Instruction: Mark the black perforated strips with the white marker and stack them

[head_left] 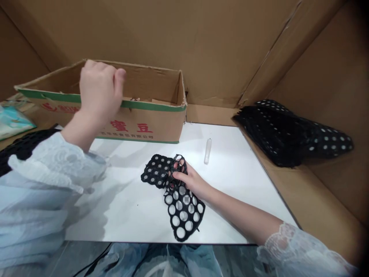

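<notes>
My right hand (192, 180) pinches the gathered middle of a black fabric piece with round holes (184, 211) above the white board (123, 215). The fabric spreads to both sides of the pinch like a bow, one wing toward the far left and the other toward the near edge. Raised over the front wall of the cardboard box (161, 125) is my left hand (100, 86), slightly blurred. Its fingers are curled and mostly turned away, so anything inside them is hidden.
A short clear plastic tube (208, 151) lies on the board. At the right rests a pile of black dotted fabric (288, 132). Black fabric (24, 148) and a teal-white packet (14, 121) are at the left. Cardboard walls (207, 50) stand behind.
</notes>
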Action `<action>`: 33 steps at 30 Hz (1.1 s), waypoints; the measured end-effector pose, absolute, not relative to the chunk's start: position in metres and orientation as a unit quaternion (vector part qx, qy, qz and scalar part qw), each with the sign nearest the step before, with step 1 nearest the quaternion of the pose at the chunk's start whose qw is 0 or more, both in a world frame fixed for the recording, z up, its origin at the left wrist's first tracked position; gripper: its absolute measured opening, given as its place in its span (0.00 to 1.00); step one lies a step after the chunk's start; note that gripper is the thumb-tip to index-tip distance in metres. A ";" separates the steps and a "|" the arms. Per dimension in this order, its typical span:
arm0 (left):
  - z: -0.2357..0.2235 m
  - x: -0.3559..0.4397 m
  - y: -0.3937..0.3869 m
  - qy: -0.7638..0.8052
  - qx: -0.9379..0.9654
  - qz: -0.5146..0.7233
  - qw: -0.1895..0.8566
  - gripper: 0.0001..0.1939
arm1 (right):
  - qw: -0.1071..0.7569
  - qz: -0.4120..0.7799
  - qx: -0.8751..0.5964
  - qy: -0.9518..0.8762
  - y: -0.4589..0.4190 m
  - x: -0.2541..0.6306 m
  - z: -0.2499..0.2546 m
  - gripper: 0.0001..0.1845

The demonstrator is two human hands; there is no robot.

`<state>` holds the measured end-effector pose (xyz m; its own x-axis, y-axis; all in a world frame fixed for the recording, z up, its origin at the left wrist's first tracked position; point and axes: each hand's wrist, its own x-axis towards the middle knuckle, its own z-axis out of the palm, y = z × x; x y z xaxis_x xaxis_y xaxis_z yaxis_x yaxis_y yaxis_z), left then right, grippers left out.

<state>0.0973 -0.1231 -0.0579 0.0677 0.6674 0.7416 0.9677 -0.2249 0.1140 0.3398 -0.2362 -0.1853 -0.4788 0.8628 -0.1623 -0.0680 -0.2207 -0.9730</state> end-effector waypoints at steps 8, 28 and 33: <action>-0.146 0.164 -0.243 -0.476 -0.842 -0.082 -0.238 0.24 | 0.359 0.611 -0.381 -0.593 -0.236 0.337 -0.179 0.08; -0.151 0.162 -0.254 -0.483 -0.810 -0.159 -0.292 0.18 | 0.308 0.669 -0.403 -0.543 -0.238 0.338 -0.176 0.13; -0.156 0.164 -0.250 -0.495 -0.778 -0.186 -0.339 0.15 | 0.324 0.647 -0.383 -0.574 -0.240 0.337 -0.173 0.11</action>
